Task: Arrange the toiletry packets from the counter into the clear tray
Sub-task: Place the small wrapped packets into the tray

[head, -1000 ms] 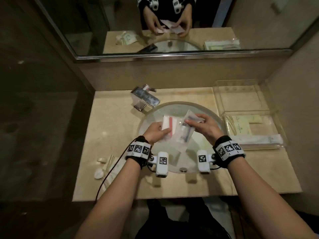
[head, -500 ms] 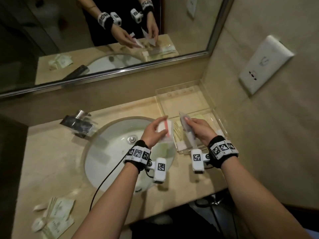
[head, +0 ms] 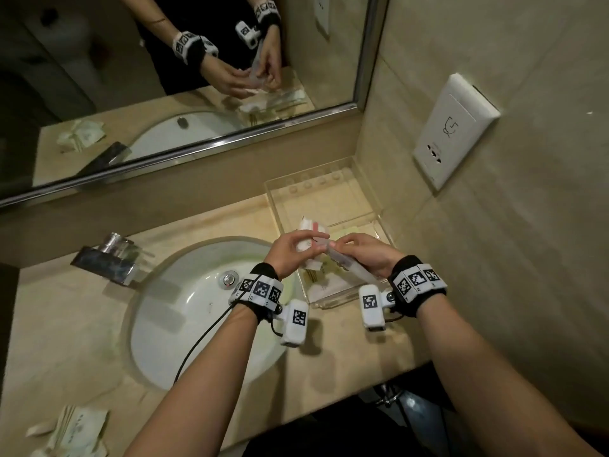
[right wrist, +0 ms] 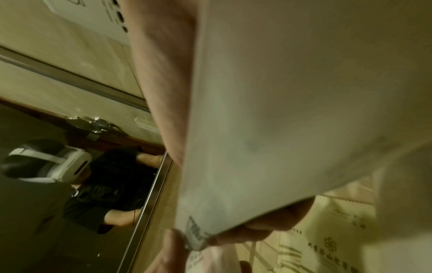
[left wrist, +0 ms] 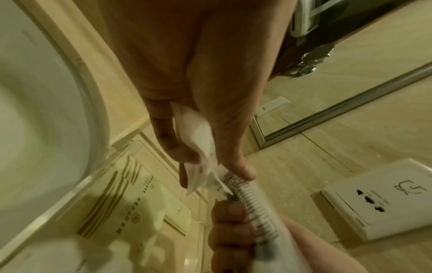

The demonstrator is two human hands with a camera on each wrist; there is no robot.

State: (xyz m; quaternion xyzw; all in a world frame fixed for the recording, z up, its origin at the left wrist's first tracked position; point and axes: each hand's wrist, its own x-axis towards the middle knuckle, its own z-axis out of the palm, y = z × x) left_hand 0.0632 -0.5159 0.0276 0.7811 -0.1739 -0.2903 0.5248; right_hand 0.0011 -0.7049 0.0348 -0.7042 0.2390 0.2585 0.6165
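Observation:
The clear tray (head: 333, 189) stands on the counter right of the sink, with several printed packets (head: 326, 283) lying in its near half. Both hands hover together just above it. My left hand (head: 306, 240) pinches a white packet with a red stripe (head: 311, 227) between thumb and fingers; in the left wrist view that white packet (left wrist: 202, 146) hangs from the left hand (left wrist: 210, 166). My right hand (head: 336, 247) grips a long clear packet (head: 351, 267) that slants back toward the wrist. This long packet (right wrist: 280, 110) fills the right wrist view, and its striped end (left wrist: 252, 212) meets the white one.
A white sink basin (head: 197, 311) lies left of the tray, with a chrome faucet (head: 108, 262) behind it. More packets (head: 75, 430) lie on the counter's front left corner. A wall outlet (head: 454, 130) and tiled wall close off the right; a mirror (head: 164, 77) runs along the back.
Both hands have carried their packets rightward from over the sink to above the tray and drawn together until the packets touch. The head view has swung right with them.

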